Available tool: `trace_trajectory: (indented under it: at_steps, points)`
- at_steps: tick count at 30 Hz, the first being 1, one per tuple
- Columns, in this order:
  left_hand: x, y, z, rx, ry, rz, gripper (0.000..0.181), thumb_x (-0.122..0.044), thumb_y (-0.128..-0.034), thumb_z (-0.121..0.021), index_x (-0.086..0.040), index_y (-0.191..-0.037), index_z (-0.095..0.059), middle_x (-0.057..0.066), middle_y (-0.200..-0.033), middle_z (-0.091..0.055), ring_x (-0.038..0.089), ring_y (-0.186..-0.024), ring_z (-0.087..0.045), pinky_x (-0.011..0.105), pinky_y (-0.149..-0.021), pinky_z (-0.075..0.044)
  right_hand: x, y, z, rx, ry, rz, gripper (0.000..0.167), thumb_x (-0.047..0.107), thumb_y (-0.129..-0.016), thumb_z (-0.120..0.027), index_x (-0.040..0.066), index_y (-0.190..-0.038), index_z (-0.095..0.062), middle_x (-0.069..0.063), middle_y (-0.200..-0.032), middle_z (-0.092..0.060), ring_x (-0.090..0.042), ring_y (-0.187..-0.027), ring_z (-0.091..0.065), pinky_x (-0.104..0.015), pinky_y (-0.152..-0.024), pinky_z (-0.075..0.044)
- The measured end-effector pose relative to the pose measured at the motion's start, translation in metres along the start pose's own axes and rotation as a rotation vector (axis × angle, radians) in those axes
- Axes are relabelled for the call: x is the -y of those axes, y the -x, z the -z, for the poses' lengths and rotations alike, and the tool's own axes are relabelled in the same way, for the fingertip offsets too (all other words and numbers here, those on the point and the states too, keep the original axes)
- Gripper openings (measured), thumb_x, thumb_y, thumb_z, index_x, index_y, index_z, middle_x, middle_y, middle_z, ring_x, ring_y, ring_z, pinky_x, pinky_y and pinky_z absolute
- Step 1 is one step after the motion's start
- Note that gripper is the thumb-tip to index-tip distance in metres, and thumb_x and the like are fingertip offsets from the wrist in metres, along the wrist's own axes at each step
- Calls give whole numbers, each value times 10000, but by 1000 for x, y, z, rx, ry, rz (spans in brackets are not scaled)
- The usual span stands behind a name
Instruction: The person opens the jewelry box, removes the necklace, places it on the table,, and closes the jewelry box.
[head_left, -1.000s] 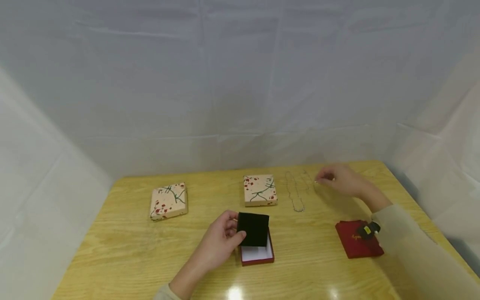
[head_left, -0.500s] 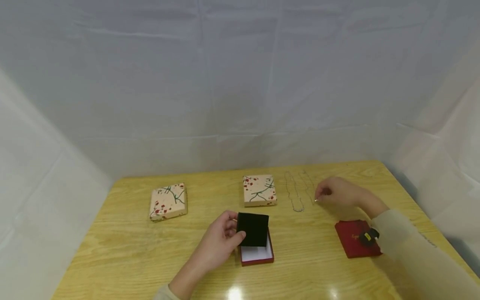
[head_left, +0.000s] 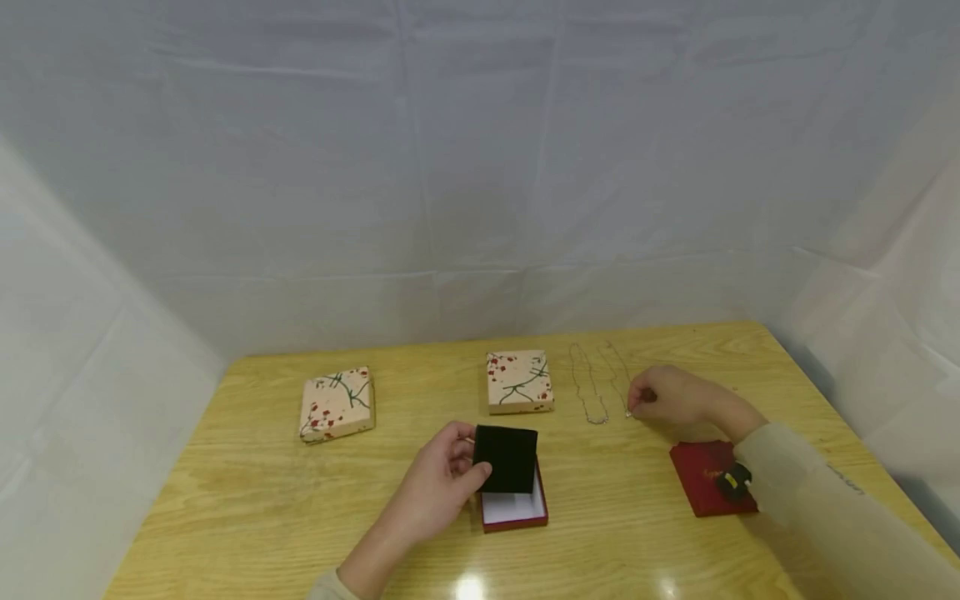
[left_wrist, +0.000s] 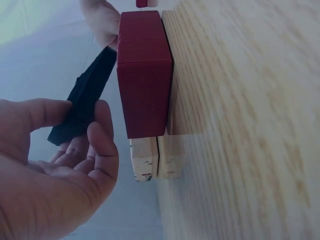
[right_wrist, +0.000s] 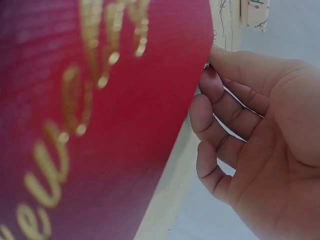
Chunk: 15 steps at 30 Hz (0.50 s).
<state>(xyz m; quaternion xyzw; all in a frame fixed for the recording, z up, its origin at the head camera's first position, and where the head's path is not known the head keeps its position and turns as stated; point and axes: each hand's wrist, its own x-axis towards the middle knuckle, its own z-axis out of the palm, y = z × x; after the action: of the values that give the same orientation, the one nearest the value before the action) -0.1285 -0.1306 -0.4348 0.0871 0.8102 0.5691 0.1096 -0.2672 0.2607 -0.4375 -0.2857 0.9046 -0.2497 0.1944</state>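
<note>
Head cam: L hand (head_left: 440,481) pinches blk pad (head_left: 507,459), R hand (head_left: 677,395) pinches necklace (head_left: 617,387) end.

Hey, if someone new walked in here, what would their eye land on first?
Probably the black pad that the left hand holds tilted above the open red box, near the front centre of the table. Next, the red lid with gold lettering at front right, and beyond it the right hand pinching the near end of a silver necklace.

Dimmish light, 2 glare spots, tbl (head_left: 300,517)
</note>
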Motion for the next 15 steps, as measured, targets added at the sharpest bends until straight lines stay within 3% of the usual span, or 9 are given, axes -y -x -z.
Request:
trace_trajectory:
  at_steps: [15]
  points:
    - [0,1,0,-8,21,-4,357,-108,-1009,-713,-18,-1319,-560,51,-984,-697,195,-835,-560,267,-650,-507,-2,0,-1,-43,27,9,101,95,-1018,-696,152,-946,-739,64,-899,-676,-117,-817,-590,-329,-753,-532]
